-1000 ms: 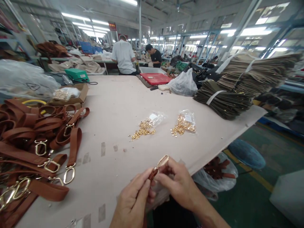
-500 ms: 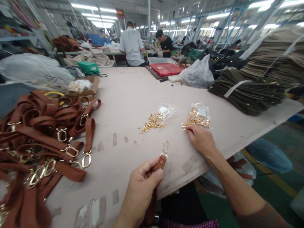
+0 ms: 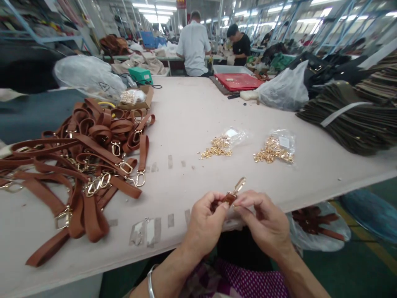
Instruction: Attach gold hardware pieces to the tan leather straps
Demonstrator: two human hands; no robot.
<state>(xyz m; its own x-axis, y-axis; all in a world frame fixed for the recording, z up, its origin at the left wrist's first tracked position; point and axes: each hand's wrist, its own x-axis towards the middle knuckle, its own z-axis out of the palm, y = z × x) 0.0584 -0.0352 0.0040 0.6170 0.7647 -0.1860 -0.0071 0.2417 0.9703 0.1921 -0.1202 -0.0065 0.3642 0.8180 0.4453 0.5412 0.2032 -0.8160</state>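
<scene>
Your left hand [image 3: 204,221] has its fingers closed around a brown strap [image 3: 230,198], gold clasp [image 3: 240,184] up, over the bench [image 3: 186,107] edge. Your right hand [image 3: 268,221] brings thumb and finger close beside it; whether they grip anything, I can't tell. Likely step: fitting hardware; next probably calls for careful alignment.

The brown strap end [image 3: 229,198] in my left hand [image 3: 206,223] looks like smooth leather with a soft sheen, and its clasp [image 3: 239,184] is polished, gold-coloured metal. The heaped straps [image 3: 97,150] share that leathery look, with shiny metal fittings. Bright metallic glints come off the small gold pieces [image 3: 273,151] by their clear, crinkled plastic packet [image 3: 288,138]. My tabletop [image 3: 180,120] is pale and matt, my bracelet [image 3: 150,281] smooth silvery metal, my purple garment [image 3: 248,277] patterned cloth.
</scene>
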